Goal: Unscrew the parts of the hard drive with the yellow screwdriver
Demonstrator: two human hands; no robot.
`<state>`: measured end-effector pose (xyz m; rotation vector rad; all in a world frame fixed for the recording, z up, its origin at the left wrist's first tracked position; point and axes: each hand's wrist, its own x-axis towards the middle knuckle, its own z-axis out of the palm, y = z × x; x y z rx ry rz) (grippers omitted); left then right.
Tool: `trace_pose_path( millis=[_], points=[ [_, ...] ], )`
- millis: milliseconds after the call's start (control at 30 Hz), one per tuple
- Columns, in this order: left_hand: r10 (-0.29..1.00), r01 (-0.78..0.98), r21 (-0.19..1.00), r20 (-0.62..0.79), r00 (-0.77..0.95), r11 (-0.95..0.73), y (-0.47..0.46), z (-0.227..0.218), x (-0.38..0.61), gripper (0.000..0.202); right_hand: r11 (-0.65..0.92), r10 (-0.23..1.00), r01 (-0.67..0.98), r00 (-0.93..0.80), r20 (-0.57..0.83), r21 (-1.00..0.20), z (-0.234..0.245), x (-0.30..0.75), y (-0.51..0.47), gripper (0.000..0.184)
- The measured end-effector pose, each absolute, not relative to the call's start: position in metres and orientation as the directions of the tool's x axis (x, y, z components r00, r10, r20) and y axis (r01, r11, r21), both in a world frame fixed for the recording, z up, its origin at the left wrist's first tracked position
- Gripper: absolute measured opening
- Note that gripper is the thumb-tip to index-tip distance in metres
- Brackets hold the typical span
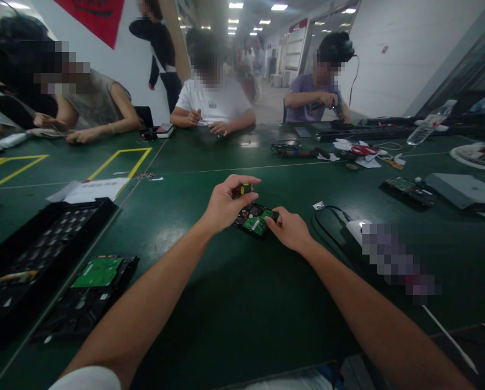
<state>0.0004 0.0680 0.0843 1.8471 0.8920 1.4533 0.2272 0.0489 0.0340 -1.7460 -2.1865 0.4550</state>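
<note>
Left hand (225, 205): black-and-yellow cylindrical tool handle (246, 189) held between thumb and fingers, just above black rectangular drive with green circuit board (254, 222); right hand (292, 229): pinching drive's right edge; drive on dark-green counter (242, 303)

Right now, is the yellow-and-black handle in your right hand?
No, the left hand has the yellow-and-black handle between thumb and fingers, while the right hand holds the hard drive.

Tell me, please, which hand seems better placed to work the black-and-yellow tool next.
Probably the left hand: the black-and-yellow tool sits between its fingers, by the drive, while the right hand holds the drive's right end.
</note>
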Motion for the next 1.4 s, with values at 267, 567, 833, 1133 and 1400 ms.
trace_pose_path(
  millis=[267,567,833,1133,1400],
  points=[
    [0.815,0.008,0.838,0.528,0.237,-0.546,0.067,0.087,0.001,0.034,0.211,0.977,0.877,-0.206,0.06,-0.431,0.03,0.228,0.051,0.04],
    [0.784,-0.004,0.832,0.525,0.331,-0.555,0.063,0.087,0.004,0.039,0.224,0.974,0.869,-0.219,0.063,-0.441,0.029,0.228,0.05,0.04],
    [0.726,0.331,0.647,0.637,0.259,-0.686,0.057,0.098,0.004,0.037,0.21,0.976,0.882,-0.213,0.041,-0.421,0.033,0.227,0.049,0.041],
    [0.745,0.09,0.77,0.573,0.341,-0.632,0.06,0.09,0.006,0.041,0.213,0.976,0.879,-0.207,0.06,-0.428,0.031,0.227,0.049,0.039],
    [0.802,-0.05,0.842,0.529,0.277,-0.538,0.063,0.086,0.005,0.034,0.227,0.973,0.875,-0.219,0.07,-0.428,0.03,0.227,0.05,0.043]
  ],
)
